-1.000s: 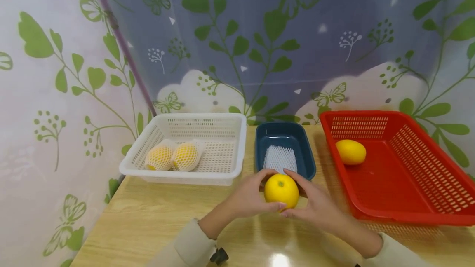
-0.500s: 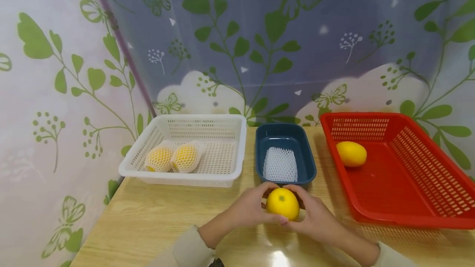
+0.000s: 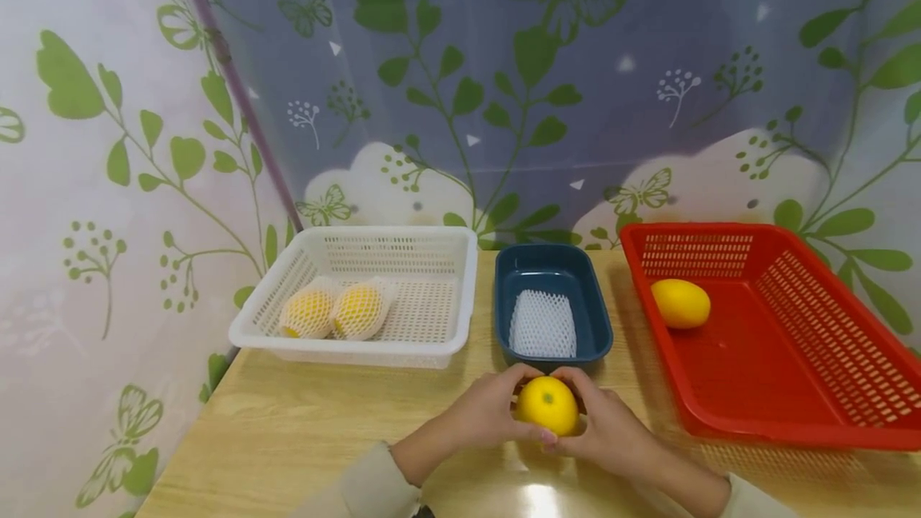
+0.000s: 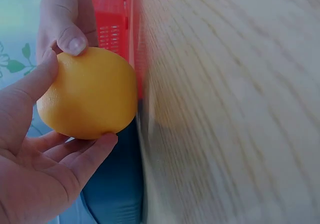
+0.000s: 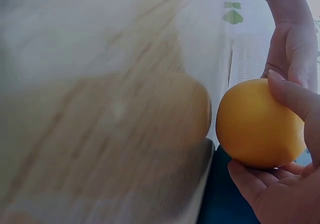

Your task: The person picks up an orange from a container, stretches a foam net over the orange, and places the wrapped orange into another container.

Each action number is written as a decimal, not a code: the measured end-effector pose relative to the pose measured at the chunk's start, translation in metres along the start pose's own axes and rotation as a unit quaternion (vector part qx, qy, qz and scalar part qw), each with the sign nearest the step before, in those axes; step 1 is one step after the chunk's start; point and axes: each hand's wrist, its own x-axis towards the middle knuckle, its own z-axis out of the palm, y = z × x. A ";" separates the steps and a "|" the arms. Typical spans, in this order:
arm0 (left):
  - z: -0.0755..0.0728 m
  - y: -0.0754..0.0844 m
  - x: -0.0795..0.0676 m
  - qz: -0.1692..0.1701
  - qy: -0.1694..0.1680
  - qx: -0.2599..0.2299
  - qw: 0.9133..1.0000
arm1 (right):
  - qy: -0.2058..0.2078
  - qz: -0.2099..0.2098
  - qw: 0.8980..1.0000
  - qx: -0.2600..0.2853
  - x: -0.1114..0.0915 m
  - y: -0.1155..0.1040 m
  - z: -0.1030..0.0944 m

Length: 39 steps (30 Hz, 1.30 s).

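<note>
Both hands hold one round yellow fruit (image 3: 548,406), like an orange or grapefruit, above the wooden table in front of the blue tray. My left hand (image 3: 491,412) curls round its left side, thumb at the near side. From the right, my right hand (image 3: 603,424) grips it the same way, the thumbs meeting. In the left wrist view the left fingers support the fruit (image 4: 90,94); the right wrist view shows the right thumb and fingers round the fruit (image 5: 260,124). A white foam net sleeve (image 3: 543,324) lies flat in the blue tray (image 3: 550,262).
To the left stands a white basket (image 3: 403,352) with two yellow fruits in foam nets (image 3: 334,310). A red basket (image 3: 777,358) at the right holds one bare yellow fruit (image 3: 679,304). A patterned curtain (image 3: 460,86) hangs behind the table (image 3: 302,414).
Both hands, still gripping the yellow fruit, have moved toward the body, away from the blue tray. The foam net sleeve now shows fully. The baskets have stayed put.
</note>
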 end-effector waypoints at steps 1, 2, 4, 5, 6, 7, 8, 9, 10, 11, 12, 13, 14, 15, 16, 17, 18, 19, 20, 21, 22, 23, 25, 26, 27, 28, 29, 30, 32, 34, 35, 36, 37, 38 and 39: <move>0.001 -0.001 0.000 -0.002 -0.001 -0.005 1.000 | -0.001 0.002 1.000 0.001 0.000 0.000 0.001; 0.001 -0.001 -0.001 -0.006 -0.003 -0.010 1.000 | -0.003 0.005 1.000 0.003 -0.001 0.001 0.001; 0.002 -0.002 -0.001 -0.009 -0.006 -0.019 1.000 | -0.006 0.011 1.000 0.006 -0.001 0.002 0.002; 0.002 -0.003 -0.001 -0.009 -0.008 -0.025 1.000 | -0.007 0.014 1.000 0.009 -0.001 0.002 0.002; 0.002 -0.003 -0.001 -0.009 -0.010 -0.030 0.999 | -0.008 0.017 1.000 0.012 -0.001 0.002 0.003; 0.002 -0.004 -0.001 -0.009 -0.013 -0.040 0.999 | -0.010 0.020 1.000 0.015 -0.001 0.003 0.003; 0.002 -0.005 -0.001 -0.010 -0.016 -0.052 0.998 | -0.011 0.022 1.000 0.017 -0.001 0.003 0.003; 0.002 -0.006 -0.001 -0.009 -0.018 -0.063 0.998 | -0.012 0.025 0.999 0.019 -0.001 0.003 0.003; 0.002 -0.007 -0.001 -0.010 -0.021 -0.075 0.997 | -0.013 0.028 0.999 0.020 -0.001 0.003 0.003; 0.002 -0.008 -0.001 -0.009 -0.023 -0.086 0.996 | -0.014 0.029 0.999 0.019 -0.001 0.004 0.003; 0.002 -0.008 -0.001 -0.011 -0.025 -0.094 0.995 | -0.015 0.029 0.999 0.015 -0.001 0.004 0.003; 0.002 -0.009 0.000 -0.011 -0.026 -0.102 0.994 | -0.015 0.028 0.999 0.010 -0.001 0.004 0.003; 0.002 -0.009 0.000 -0.011 -0.027 -0.105 0.994 | -0.014 0.027 1.000 0.005 -0.001 0.004 0.002; 0.002 -0.009 0.001 -0.010 -0.028 -0.106 0.994 | -0.013 0.025 1.000 0.000 -0.001 0.004 0.002; 0.002 -0.009 0.001 -0.010 -0.029 -0.107 0.994 | -0.012 0.023 1.000 -0.006 -0.001 0.003 0.001; 0.001 -0.009 0.001 -0.010 -0.030 -0.107 0.994 | -0.011 0.021 1.000 -0.011 -0.001 0.003 0.001; 0.001 -0.009 0.002 -0.011 -0.032 -0.108 0.994 | -0.010 0.020 1.000 -0.014 0.000 0.003 0.001; 0.001 -0.009 0.002 -0.010 -0.033 -0.109 0.993 | -0.011 0.019 1.000 -0.015 0.000 0.003 0.001; 0.000 -0.008 0.002 -0.009 -0.034 -0.110 0.993 | -0.011 0.019 1.000 -0.016 0.000 0.003 0.000; 0.000 -0.008 0.002 -0.009 -0.035 -0.112 0.993 | -0.011 0.019 1.000 -0.018 0.000 0.002 0.000; -0.001 -0.008 0.002 -0.008 -0.035 -0.114 0.993 | -0.011 0.018 1.000 -0.018 0.000 0.002 0.001; -0.001 -0.008 0.002 -0.007 -0.035 -0.115 0.993 | -0.011 0.018 1.000 -0.019 0.000 0.002 0.001; -0.002 -0.008 0.002 -0.005 -0.035 -0.121 0.992 | -0.010 0.016 1.000 -0.020 0.001 0.002 0.001; -0.002 -0.008 0.001 -0.005 -0.035 -0.123 0.992 | -0.010 0.016 1.000 -0.021 0.001 0.002 0.001; -0.003 -0.008 0.001 -0.005 -0.035 -0.125 0.992 | -0.010 0.018 1.000 -0.020 0.001 0.002 0.001; -0.003 -0.008 0.001 -0.005 -0.036 -0.128 0.991 | -0.012 0.020 1.000 -0.018 0.002 0.002 0.001; -0.003 -0.008 0.001 -0.006 -0.037 -0.131 0.991 | -0.014 0.026 0.999 -0.019 0.002 0.001 0.000; -0.003 -0.008 0.000 -0.008 -0.038 -0.133 0.990 | -0.016 0.030 0.999 -0.019 0.002 0.001 0.000; -0.004 -0.008 0.000 -0.011 -0.040 -0.135 0.990 | -0.020 0.041 0.999 -0.020 0.002 -0.002 -0.002; -0.004 -0.008 0.000 -0.010 -0.038 -0.134 0.990 | -0.025 0.056 0.998 -0.021 0.002 -0.007 -0.006; -0.004 -0.008 -0.001 -0.007 -0.036 -0.131 0.991 | -0.025 0.062 0.997 -0.032 0.002 -0.009 -0.008; -0.004 -0.008 0.000 -0.005 -0.034 -0.128 0.991 | -0.028 0.068 0.997 -0.039 0.002 -0.014 -0.012; -0.003 -0.009 0.000 -0.003 -0.033 -0.125 0.992 | -0.030 0.072 0.996 -0.045 0.001 -0.018 -0.016; -0.003 -0.009 0.000 -0.001 -0.031 -0.123 0.992 | -0.033 0.079 0.995 -0.051 0.002 -0.023 -0.021; -0.002 -0.010 0.000 0.000 -0.029 -0.121 0.992 | -0.033 0.077 0.995 -0.060 0.002 -0.028 -0.026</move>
